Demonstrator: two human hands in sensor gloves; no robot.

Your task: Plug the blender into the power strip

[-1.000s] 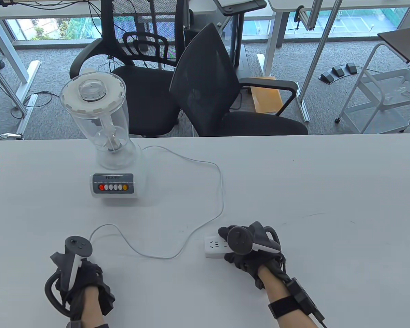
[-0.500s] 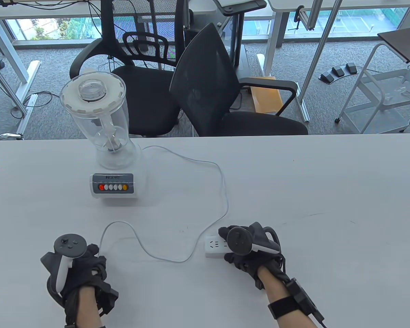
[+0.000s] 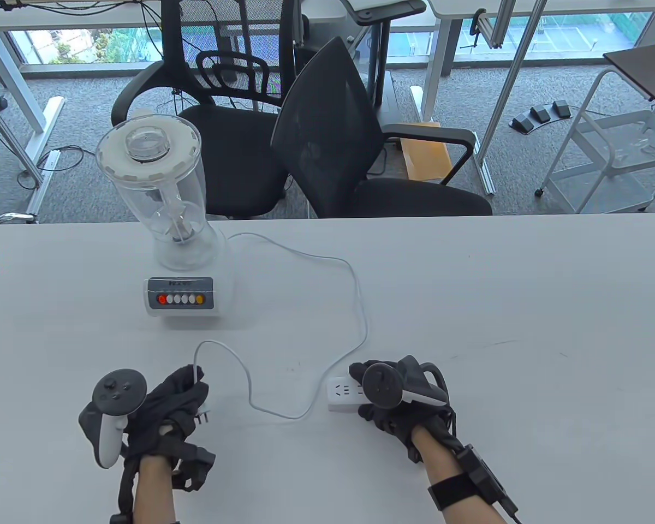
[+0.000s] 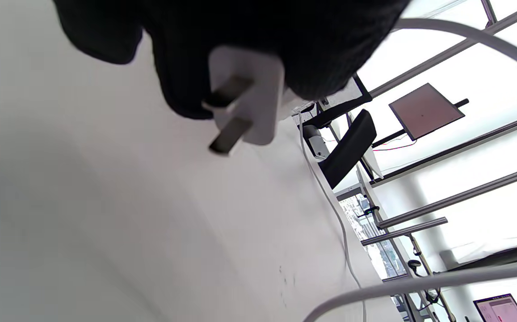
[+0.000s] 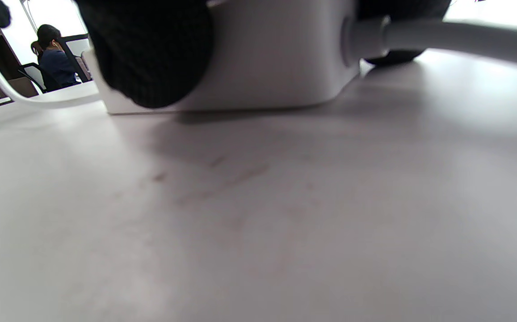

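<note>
Under left wrist, fingers (image 4: 249, 27) clamp plug (image 4: 251, 98); right fingers (image 5: 151, 53) grip power strip (image 5: 267, 58).

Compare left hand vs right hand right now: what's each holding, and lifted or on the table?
The left hand grips the blender plug, prongs bared and clear of the table; the right hand holds the power strip, which lies flat on the table. The plug is not yet in a socket. Both hands wear black gloves.
</note>
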